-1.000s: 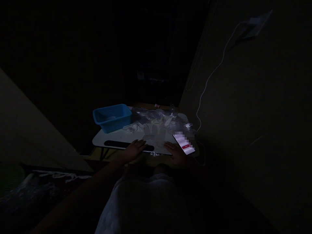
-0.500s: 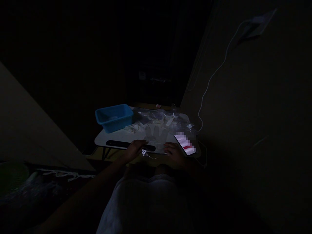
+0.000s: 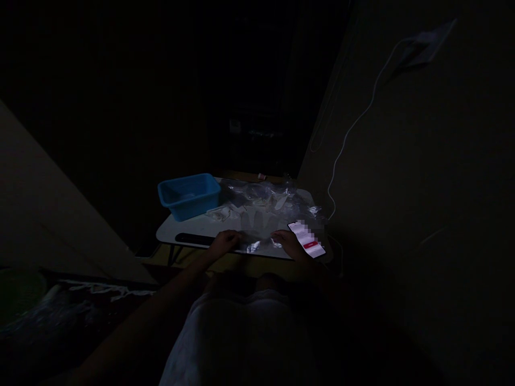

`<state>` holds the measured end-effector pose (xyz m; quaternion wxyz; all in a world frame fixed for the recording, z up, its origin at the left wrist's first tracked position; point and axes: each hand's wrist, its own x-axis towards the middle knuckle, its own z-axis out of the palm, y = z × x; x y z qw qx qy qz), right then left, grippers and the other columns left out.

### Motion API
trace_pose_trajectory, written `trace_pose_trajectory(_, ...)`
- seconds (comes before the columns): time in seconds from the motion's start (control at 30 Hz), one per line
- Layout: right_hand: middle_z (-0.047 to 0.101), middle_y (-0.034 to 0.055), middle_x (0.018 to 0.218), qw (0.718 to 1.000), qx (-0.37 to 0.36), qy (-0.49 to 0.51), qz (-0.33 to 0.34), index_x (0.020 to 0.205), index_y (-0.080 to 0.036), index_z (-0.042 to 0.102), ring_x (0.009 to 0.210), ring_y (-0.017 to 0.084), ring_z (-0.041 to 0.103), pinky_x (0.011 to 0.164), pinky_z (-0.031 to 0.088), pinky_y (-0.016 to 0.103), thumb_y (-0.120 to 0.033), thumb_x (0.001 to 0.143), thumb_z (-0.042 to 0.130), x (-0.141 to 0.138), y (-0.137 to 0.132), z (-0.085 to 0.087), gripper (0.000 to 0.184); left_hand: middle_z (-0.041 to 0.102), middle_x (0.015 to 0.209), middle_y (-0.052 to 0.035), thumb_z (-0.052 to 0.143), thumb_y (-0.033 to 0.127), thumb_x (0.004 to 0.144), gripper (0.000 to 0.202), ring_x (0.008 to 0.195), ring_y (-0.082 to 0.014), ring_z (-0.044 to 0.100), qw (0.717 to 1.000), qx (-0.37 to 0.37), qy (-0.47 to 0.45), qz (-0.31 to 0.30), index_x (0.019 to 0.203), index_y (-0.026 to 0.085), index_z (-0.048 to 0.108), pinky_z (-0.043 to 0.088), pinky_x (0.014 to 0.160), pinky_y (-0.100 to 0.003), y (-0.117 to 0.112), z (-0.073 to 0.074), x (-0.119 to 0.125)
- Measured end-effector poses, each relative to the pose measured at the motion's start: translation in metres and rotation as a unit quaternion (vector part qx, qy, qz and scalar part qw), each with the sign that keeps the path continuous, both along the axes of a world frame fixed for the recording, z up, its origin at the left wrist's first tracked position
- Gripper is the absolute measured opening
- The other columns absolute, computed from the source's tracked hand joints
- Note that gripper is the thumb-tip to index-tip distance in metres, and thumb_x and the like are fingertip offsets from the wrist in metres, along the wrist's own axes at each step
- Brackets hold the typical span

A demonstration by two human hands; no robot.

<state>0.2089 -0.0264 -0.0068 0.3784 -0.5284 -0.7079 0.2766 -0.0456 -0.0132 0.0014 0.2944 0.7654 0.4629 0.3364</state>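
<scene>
First, a blue plastic tub (image 3: 189, 197) is seen on the white tabletop (image 3: 189, 231). Next, a clear plastic glove (image 3: 257, 228) is touched by the left hand (image 3: 225, 242) and the right hand (image 3: 288, 242), both curled narrow; any grip cannot be told. A phone (image 3: 309, 238) is seen just beside the right hand.

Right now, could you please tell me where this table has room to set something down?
Between the blue plastic tub and the black strip on the white tabletop, left of the left hand, is bare. Clear plastic sheeting crowds the back and centre, up to the phone.
</scene>
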Motion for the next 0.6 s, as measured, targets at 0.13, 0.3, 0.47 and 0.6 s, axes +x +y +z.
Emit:
trace_pose_trajectory(0.13, 0.065, 0.0013, 0.067, 0.998, -0.046, 0.028, -0.031, 0.068, -0.018, 0.062, 0.064, 0.015, 0.059, 0.058, 0.045, 0.025, -0.037, 0.076, 0.044, -0.002, 0.008, 0.004, 0.028, 0.064, 0.062, -0.0015, 0.041, 0.037, 0.073, 0.032, 0.057, -0.0147, 0.057, 0.998, -0.065, -0.01, 0.02, 0.066, 0.015, 0.064, 0.042, 0.053, -0.023, 0.007, 0.004, 0.003)
trace_pose_trajectory(0.3, 0.059, -0.0001, 0.053, 0.992, -0.092, 0.048, -0.073, 0.057, -0.016, 0.059, 0.048, 0.012, 0.054, 0.043, 0.038, 0.02, -0.035, 0.07, 0.046, -0.003, 0.018, 0.007, 0.026, 0.058, 0.049, -0.0003, 0.041, 0.036, 0.072, 0.032, 0.049, -0.013, 0.052, 0.991, -0.103, 0.034, 0.084, 0.058, 0.015, 0.06, 0.036, 0.046, -0.022, 0.01, 0.011, 0.005)
trace_pose_trajectory(0.47, 0.062, 0.0016, 0.055, 0.986, -0.117, 0.079, -0.085, 0.059, -0.015, 0.058, 0.048, 0.011, 0.055, 0.04, 0.035, 0.018, -0.036, 0.069, 0.046, -0.008, 0.022, 0.013, 0.026, 0.053, 0.045, 0.0013, 0.04, 0.033, 0.074, 0.03, 0.048, -0.0114, 0.051, 0.983, -0.128, 0.052, 0.117, 0.059, 0.014, 0.058, 0.035, 0.046, -0.02, 0.01, 0.012, 0.006)
trace_pose_trajectory(0.6, 0.065, 0.0036, 0.062, 0.98, -0.139, 0.119, -0.083, 0.067, -0.015, 0.059, 0.054, 0.013, 0.059, 0.041, 0.037, 0.018, -0.037, 0.069, 0.047, -0.01, 0.016, 0.02, 0.025, 0.053, 0.045, 0.0015, 0.041, 0.033, 0.075, 0.03, 0.047, -0.0109, 0.051, 0.981, -0.136, 0.055, 0.13, 0.059, 0.014, 0.057, 0.035, 0.046, -0.019, 0.011, 0.01, 0.006)
